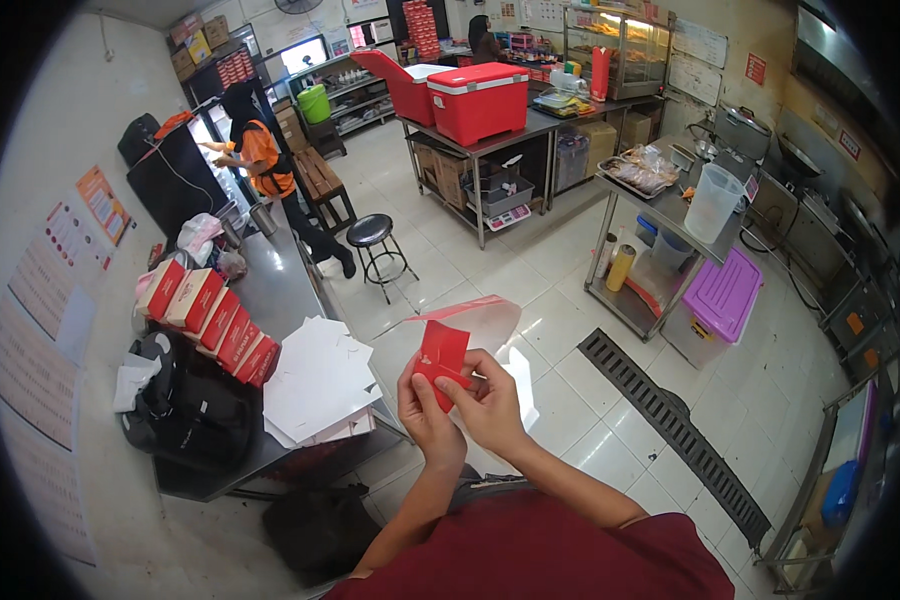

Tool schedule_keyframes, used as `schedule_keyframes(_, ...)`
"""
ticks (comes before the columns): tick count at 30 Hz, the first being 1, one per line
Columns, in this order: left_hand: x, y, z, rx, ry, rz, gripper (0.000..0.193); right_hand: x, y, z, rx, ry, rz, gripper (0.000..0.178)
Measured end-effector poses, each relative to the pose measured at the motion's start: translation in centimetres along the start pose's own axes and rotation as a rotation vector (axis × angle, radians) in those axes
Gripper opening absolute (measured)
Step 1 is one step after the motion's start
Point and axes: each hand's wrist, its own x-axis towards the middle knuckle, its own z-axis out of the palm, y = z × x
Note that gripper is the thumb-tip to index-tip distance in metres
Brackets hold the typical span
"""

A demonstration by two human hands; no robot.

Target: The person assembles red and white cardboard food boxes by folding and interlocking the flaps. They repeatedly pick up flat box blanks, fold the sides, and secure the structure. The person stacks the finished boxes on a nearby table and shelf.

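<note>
Both the left hand [427, 412] and the right hand [490, 400] pinch a flat red-and-white carton [448, 345], seemingly half folded, above the tiled floor [570, 440], just beside a steel counter [275, 285] stacked with white blanks [320, 385] and red boxes [210, 315].

The hands [460, 400] cover the bottom of the red and white carton [448, 345]; its far flap is blurry.

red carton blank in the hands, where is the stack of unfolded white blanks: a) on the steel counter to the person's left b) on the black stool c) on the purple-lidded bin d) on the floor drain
a: the stack of white blanks lies on the steel counter left of the hands, beside a row of folded red boxes, while both hands hold the red carton blank.
</note>
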Motion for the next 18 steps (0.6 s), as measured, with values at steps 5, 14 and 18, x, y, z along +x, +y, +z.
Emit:
schedule_keyframes(5, 0.1, -0.3, -0.2, 0.123, 0.054, 0.147, 0.036, 0.4, 1.7, -0.5, -0.464, 0.023, -0.265, 0.022)
schedule_keyframes(14, 0.8, -2.4, -1.5, 0.041, 0.095, 0.062, 0.032, -0.1, 1.1, -0.2, -0.529, -0.031, -0.13, 0.021)
schedule_keyframes(18, 0.9, -2.3, -1.3, 0.054, 0.08, -0.029, 0.031, -0.3, 2.2, -1.2, -0.644, -0.028, -0.082, 0.021)
